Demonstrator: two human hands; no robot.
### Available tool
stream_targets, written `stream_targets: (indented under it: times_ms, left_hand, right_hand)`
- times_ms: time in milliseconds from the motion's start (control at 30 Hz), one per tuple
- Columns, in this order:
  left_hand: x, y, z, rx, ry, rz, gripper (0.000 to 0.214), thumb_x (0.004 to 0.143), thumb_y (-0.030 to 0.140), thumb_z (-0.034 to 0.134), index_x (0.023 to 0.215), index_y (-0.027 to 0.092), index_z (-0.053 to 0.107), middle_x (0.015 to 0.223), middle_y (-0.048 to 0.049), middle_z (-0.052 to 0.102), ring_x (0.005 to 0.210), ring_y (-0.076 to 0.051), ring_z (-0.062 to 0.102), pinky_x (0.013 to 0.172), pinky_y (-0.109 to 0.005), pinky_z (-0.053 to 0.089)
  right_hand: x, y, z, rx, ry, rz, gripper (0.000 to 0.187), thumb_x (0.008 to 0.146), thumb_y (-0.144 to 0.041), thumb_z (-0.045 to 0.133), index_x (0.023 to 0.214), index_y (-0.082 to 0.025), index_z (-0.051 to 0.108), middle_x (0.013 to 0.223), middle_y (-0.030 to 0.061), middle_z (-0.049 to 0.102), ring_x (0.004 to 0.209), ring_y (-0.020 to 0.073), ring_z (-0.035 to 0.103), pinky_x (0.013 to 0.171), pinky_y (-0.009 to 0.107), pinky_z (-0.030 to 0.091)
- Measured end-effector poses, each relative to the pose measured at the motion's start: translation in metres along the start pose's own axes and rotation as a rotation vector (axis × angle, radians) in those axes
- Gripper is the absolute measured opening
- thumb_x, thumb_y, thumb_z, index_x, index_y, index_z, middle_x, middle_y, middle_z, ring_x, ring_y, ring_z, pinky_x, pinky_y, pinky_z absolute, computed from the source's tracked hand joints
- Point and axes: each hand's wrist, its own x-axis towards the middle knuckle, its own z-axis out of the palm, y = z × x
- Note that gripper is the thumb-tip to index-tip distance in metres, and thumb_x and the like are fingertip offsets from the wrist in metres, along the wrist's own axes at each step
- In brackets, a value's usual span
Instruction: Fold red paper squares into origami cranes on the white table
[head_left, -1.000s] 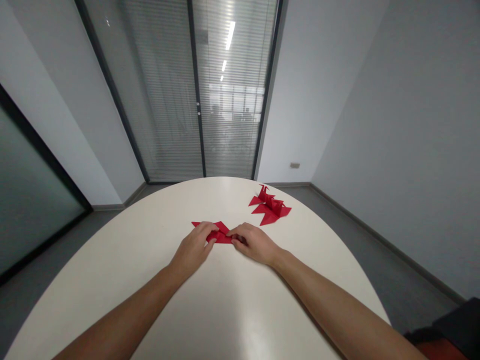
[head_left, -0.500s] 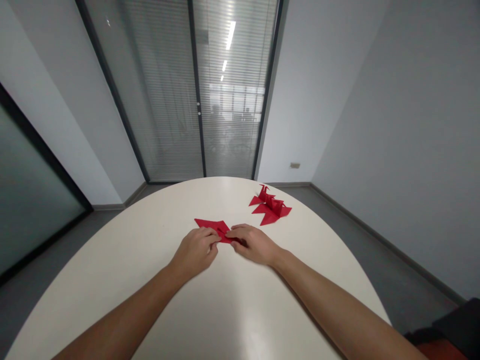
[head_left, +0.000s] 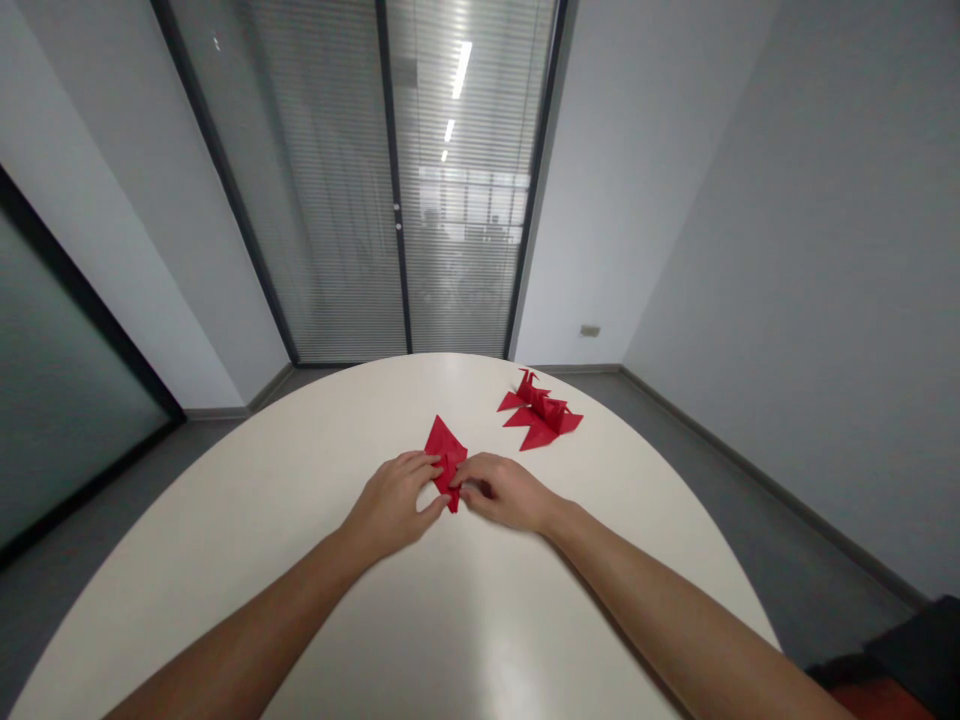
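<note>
A folded red paper piece [head_left: 445, 450] stands up off the white round table [head_left: 300, 480], its pointed end rising away from me. My left hand [head_left: 394, 503] pinches its near left edge, with the thumb below and the fingers on top. From the right, my right hand [head_left: 504, 490] grips the same piece with fingers curled. Both hands meet at the paper's lower end, which they partly hide.
Several finished red folded paper figures [head_left: 541, 411] lie in a small heap at the table's far right. Beyond the table are glass doors with blinds [head_left: 390, 180]. A dark seat [head_left: 900, 660] shows at the lower right.
The red paper lay flat and wide between my hands. It has since been turned and lifted, so that it now points up and away. Both hands stayed in place, closed on it.
</note>
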Motion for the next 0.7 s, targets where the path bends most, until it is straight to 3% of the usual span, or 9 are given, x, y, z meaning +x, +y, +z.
stream_targets:
  times_ms: [233,500,700]
  left_hand:
    - [-0.0012,0.0019,-0.0008,-0.021,0.006,-0.019,0.031,0.083,0.032,0.068,0.112,0.021,0.068,0.123,-0.01,0.069,0.115,-0.028,0.064,0.1,-0.046,0.05]
    - [-0.0009,0.0037,-0.0045,-0.065,-0.026,0.038,0.028,0.082,0.027,0.067,0.109,0.02,0.068,0.123,-0.0091,0.069,0.115,-0.027,0.062,0.099,-0.045,0.05]
    - [-0.0012,0.0054,-0.0016,-0.056,-0.025,-0.016,0.028,0.082,0.028,0.067,0.109,0.019,0.068,0.123,-0.0105,0.069,0.115,-0.028,0.062,0.101,-0.046,0.049]
  right_hand:
    - [0.0018,-0.0016,-0.0005,-0.001,0.019,-0.052,0.033,0.085,-0.018,0.064,0.118,-0.02,0.066,0.122,0.0078,0.069,0.115,0.0222,0.063,0.102,0.036,0.046]
    - [0.0027,-0.0032,-0.0037,-0.068,-0.002,-0.032,0.04,0.081,-0.03,0.072,0.12,-0.021,0.065,0.114,0.0091,0.07,0.109,0.0257,0.062,0.097,0.042,0.046]
    - [0.0026,-0.0038,-0.0044,-0.067,-0.027,-0.014,0.049,0.08,-0.037,0.075,0.124,-0.021,0.063,0.118,0.0097,0.068,0.111,0.0262,0.059,0.099,0.042,0.045]
